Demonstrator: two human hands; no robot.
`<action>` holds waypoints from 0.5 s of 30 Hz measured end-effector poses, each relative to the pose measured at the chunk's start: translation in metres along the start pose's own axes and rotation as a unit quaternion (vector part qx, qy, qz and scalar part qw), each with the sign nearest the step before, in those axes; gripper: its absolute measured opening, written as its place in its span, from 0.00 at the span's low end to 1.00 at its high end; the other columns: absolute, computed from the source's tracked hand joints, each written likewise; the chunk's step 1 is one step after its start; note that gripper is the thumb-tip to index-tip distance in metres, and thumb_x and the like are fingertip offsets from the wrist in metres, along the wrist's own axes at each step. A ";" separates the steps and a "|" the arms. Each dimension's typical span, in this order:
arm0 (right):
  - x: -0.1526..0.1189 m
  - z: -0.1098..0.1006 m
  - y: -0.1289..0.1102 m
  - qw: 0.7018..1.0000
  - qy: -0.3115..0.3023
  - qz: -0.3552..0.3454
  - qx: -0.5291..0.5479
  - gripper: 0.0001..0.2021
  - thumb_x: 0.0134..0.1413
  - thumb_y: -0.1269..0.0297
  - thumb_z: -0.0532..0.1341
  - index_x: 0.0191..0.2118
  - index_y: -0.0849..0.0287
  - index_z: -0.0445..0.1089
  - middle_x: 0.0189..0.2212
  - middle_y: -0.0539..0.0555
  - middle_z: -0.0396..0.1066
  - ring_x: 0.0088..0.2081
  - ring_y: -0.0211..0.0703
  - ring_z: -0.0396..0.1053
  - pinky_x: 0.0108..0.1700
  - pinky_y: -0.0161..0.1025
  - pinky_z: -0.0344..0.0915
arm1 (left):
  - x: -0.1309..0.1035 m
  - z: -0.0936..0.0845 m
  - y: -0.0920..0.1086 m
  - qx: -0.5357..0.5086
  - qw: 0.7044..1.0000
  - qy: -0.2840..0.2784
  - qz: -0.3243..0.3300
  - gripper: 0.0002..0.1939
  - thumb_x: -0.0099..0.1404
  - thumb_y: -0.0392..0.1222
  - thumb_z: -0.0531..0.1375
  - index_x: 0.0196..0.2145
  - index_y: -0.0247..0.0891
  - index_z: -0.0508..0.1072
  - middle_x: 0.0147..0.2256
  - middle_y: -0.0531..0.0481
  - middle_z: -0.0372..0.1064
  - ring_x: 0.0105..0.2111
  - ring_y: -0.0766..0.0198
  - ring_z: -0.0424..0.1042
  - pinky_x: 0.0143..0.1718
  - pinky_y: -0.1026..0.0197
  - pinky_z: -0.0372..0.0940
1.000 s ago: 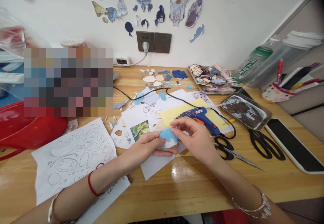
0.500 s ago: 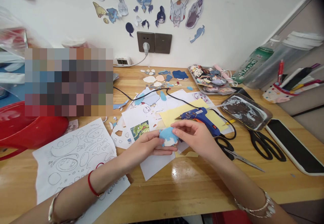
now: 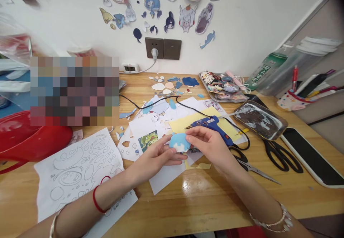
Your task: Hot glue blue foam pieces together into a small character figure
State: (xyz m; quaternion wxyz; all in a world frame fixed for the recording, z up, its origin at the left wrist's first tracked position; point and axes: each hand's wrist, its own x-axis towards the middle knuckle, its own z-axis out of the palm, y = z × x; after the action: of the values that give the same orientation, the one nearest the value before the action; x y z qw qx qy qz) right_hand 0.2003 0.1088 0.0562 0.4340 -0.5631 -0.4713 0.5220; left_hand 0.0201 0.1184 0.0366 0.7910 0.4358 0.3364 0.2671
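Observation:
A small blue and white piece is held between both hands over the papers. My left hand has its thumb on the front of the piece and its fingers behind and beneath it. The fingertips of my right hand pinch the piece's right edge. Just beyond my right hand, a blue glue gun lies on a yellow sheet. A green printed picture lies to the left of the piece.
Black-handled scissors, a second pair and a phone lie at right. Cutouts fill a tray at the back. A drawing sheet and red bag are at left. A black cord crosses the papers.
The blue and white piece has turned slightly in my hands, and my left thumb now lies lower on it. The view has shifted a little.

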 end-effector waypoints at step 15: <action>0.001 0.000 0.000 1.000 -0.026 0.011 0.004 0.07 0.44 0.65 0.64 0.30 0.59 0.67 0.28 0.50 0.69 0.30 0.36 0.67 0.35 0.36 0.66 | -0.002 0.003 -0.001 0.125 0.988 0.068 0.061 0.30 0.62 0.47 0.55 0.59 0.35 0.53 0.38 0.47 0.74 0.39 0.57 0.74 0.43 0.55 0.68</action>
State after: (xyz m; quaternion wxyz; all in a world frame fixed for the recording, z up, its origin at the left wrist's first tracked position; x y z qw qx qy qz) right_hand 0.1998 0.1098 0.0562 0.4181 -0.5528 -0.4741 0.5430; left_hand 0.0216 0.1145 0.0373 0.6875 0.5321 0.3927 0.2998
